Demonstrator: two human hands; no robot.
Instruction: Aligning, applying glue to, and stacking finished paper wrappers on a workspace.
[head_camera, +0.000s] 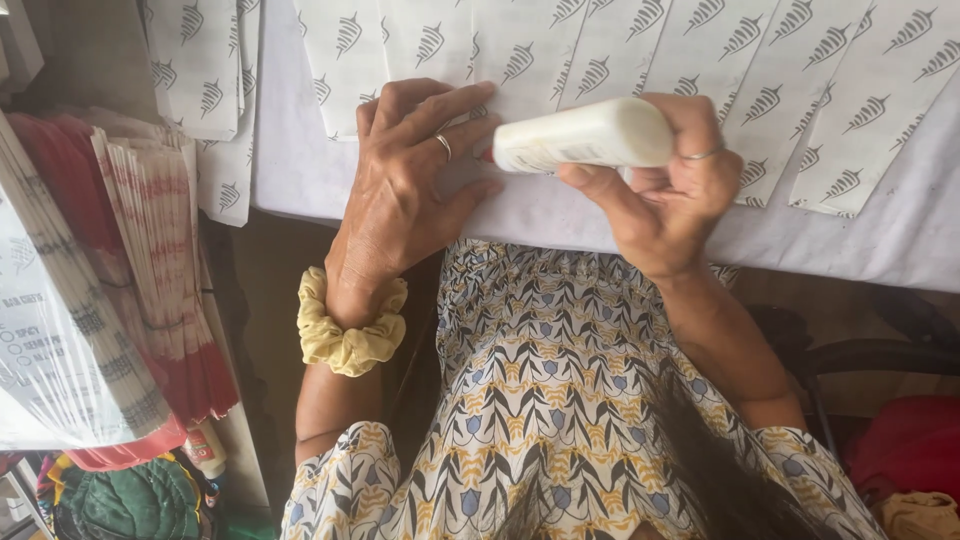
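Nearest to me I see a patterned blouse (560, 400) in blue, yellow and white, and a yellow scrunchie (348, 330) around the left wrist. Just beyond, my left hand (410, 180) lies flat, fingers spread apart, pressing down on a printed paper sheet (520, 60) at the near edge of the white table (900, 240); there is a ring on one finger. My right hand (665, 195) is clamped around a white glue bottle (585, 137), held sideways with its tip pointing left, right at the left fingertips and touching the paper. Farther out, a row of overlapping paper sheets with a grey leaf motif covers the table. Off to the left stands a stack of folded paper bags (150, 260) with red-edged print.
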